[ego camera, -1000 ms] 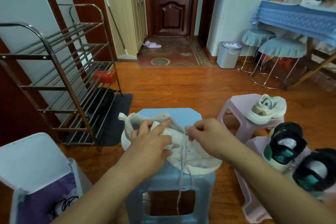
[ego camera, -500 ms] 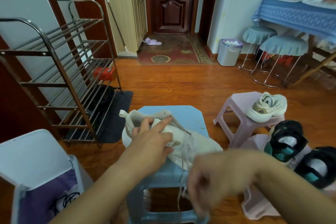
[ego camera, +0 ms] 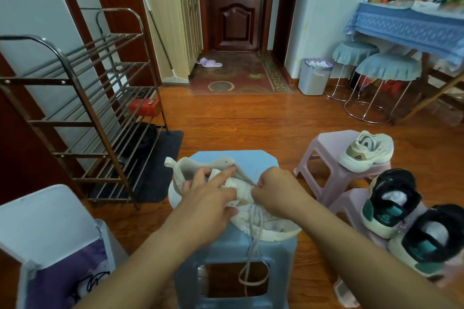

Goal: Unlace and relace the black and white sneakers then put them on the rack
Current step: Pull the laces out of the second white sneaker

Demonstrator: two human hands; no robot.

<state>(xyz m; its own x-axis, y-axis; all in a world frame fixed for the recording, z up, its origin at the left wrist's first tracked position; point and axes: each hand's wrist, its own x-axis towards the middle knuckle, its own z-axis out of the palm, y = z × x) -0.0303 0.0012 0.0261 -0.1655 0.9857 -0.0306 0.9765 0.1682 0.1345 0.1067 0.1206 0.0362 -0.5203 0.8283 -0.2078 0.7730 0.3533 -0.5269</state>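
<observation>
A white sneaker (ego camera: 271, 227) lies on the blue plastic stool (ego camera: 233, 248) in front of me. My left hand (ego camera: 208, 195) rests on its tongue and upper, fingers spread and holding it down. My right hand (ego camera: 276, 190) pinches the white lace (ego camera: 253, 253) at an eyelet on the shoe's right side. The lace's loose end hangs in a loop over the stool's front. Two black and white sneakers with teal heels (ego camera: 391, 206) (ego camera: 431, 241) stand at the right on a pink stool. The metal shoe rack (ego camera: 82, 113) stands at the left.
A second white sneaker (ego camera: 366, 150) sits on another pink stool (ego camera: 326, 155). A white bin with a purple bag (ego camera: 50, 253) is at the lower left. A dark mat lies under the rack; a red box (ego camera: 144, 106) rests on a rack shelf. Round stools and a waste basket (ego camera: 313, 78) stand far right.
My right hand pulled the lace down toward me, then came back up to the eyelets. My left hand stayed on the sneaker.
</observation>
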